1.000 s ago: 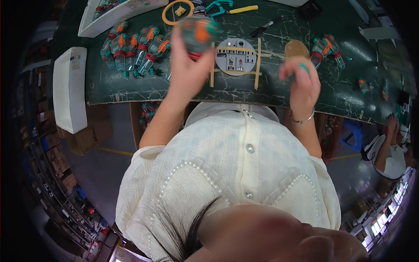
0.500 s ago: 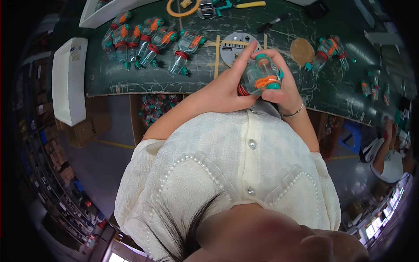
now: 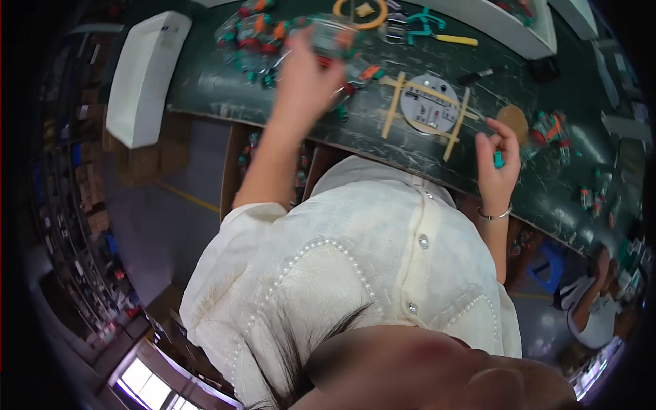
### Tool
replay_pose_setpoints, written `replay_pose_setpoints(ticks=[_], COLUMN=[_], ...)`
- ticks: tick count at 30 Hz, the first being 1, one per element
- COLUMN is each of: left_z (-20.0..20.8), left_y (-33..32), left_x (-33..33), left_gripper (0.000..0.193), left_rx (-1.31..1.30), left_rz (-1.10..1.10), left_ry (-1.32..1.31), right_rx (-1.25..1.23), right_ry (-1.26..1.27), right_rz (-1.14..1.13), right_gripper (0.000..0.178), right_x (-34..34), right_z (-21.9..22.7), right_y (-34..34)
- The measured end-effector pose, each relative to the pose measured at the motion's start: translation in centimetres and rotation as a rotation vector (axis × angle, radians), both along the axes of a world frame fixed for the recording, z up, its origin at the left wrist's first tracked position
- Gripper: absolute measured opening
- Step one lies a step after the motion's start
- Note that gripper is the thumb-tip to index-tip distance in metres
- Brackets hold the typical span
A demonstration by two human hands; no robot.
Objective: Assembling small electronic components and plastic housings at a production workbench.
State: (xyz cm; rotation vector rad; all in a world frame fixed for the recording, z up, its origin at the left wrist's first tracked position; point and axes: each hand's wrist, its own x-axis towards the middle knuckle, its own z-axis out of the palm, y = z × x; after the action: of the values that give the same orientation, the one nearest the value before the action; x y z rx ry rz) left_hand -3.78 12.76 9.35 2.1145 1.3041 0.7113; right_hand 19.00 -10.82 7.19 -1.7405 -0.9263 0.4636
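My left hand (image 3: 304, 85) is up at the left, its fingers closed on a clear plastic bottle-shaped part (image 3: 331, 34) with teal, orange and red pieces; both are smeared by motion. It is over a group of similar clear bottle-shaped parts (image 3: 256, 37) lying on the green bench. Apart from it, at the right, my right hand (image 3: 500, 160) hangs over the bench edge with curled fingers. A small teal piece (image 3: 499, 159) shows inside its grip. Between the hands lies a round light-grey disc (image 3: 429, 102) with small fittings, framed by strips of yellowish tape (image 3: 393, 106).
A white tray (image 3: 147, 78) stands at the bench's left end, another white tray (image 3: 523, 34) at the back. Also on the bench are yellow-handled pliers (image 3: 454, 40), a tape roll (image 3: 379, 19), a brown disc (image 3: 512, 123) and more bottle-shaped parts (image 3: 550, 128). Another person (image 3: 598, 311) sits at right.
My hands have parted. My left hand has carried the bottle-shaped part left to the group, and my right hand has moved right, off that part. The whole view has shifted.
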Motion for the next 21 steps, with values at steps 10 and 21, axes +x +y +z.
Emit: replay_pose_setpoints(ticks=[10,21], left_z=[-2.7,-1.3], left_y=[6.1,-8.9], left_x=[-4.4,6.0], left_gripper=[0.061,0.051], left_rx=[0.596,-0.793], left_rz=[0.278,-0.585], left_ry=[0.655,-0.487], right_rx=[-0.382,0.027], right_ry=[-0.609,0.499], right_rz=[-0.533,-0.097], right_gripper=[0.066,0.048], right_x=[7.2,6.6], right_z=[-1.4,-3.3], right_y=[-3.8,-3.3])
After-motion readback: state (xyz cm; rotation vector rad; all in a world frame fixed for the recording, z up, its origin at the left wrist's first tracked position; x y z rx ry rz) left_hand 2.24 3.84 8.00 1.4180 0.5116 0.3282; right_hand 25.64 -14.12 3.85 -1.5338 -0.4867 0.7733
